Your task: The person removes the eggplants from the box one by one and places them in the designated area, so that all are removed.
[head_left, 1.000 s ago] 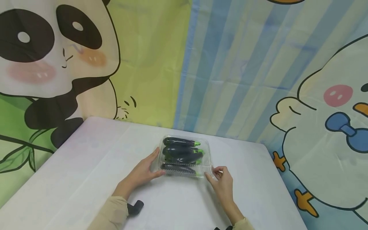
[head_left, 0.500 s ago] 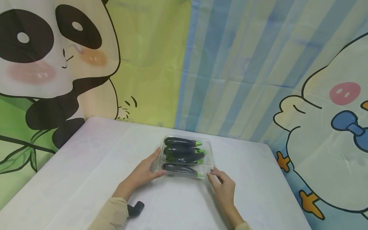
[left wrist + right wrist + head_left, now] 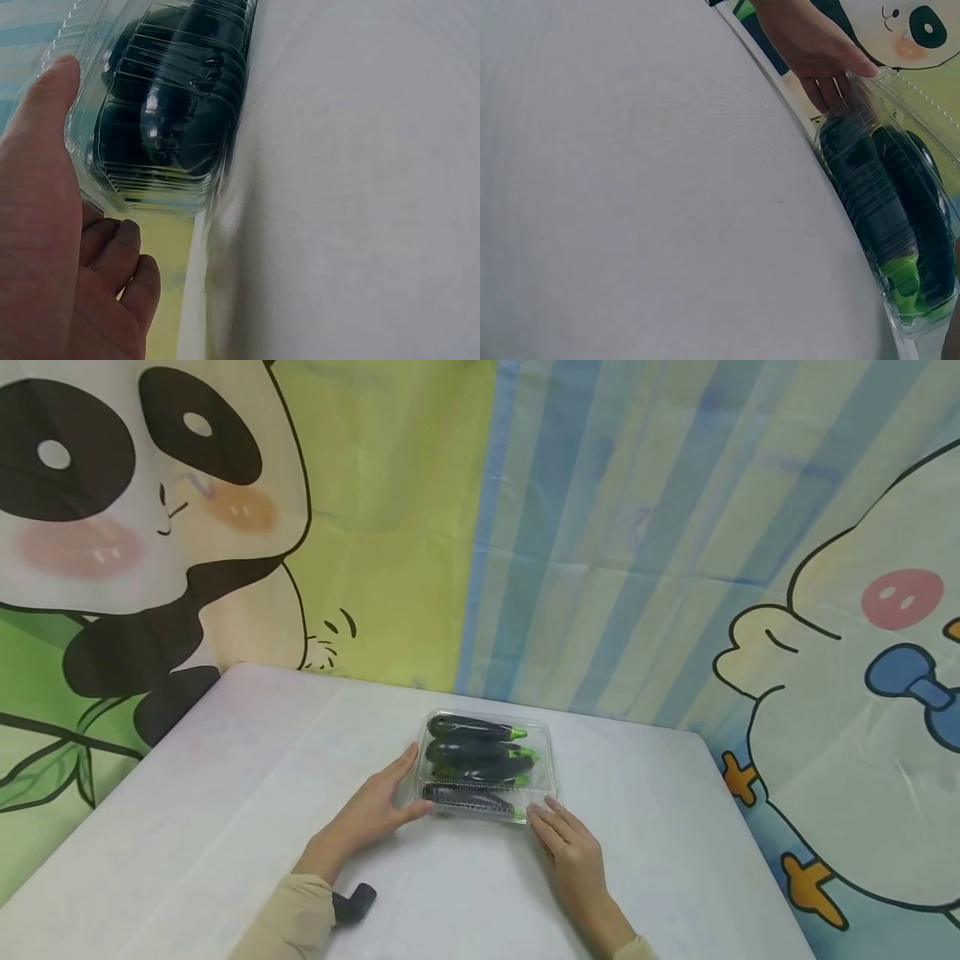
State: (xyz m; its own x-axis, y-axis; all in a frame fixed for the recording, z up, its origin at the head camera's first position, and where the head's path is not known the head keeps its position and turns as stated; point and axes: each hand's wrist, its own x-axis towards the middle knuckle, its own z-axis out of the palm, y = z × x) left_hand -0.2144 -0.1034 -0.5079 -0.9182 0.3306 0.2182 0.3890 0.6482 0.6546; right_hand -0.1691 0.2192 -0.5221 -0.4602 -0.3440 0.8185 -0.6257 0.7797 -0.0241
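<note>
Nearest, beige sleeves (image 3: 285,914), with black device (image 3: 354,904) just beside left wrist. Next, left hand (image 3: 369,814) wrapped about near left corner of clear box (image 3: 547,756): thumb at near edge, fingers along left side, grasping it, judged as steadying against sliding. At near right corner, right hand (image 3: 576,853) with fingers laid fairly straight on rim, neither clenched nor gripping, apparently pressing there; bracing from left likely countering that push. Box located toward far side of white table (image 3: 675,802), seemingly resting flat; latching of lid not possible to tell. Inside, dark eggplants (image 3: 476,752) lying crosswise side by side, green stems all toward right, probably to suit box's length. Beyond, patterned cloth (image 3: 397,527), panda (image 3: 161,556) at left, bird (image 3: 862,777) at right, presumably hung as backdrop.
</note>
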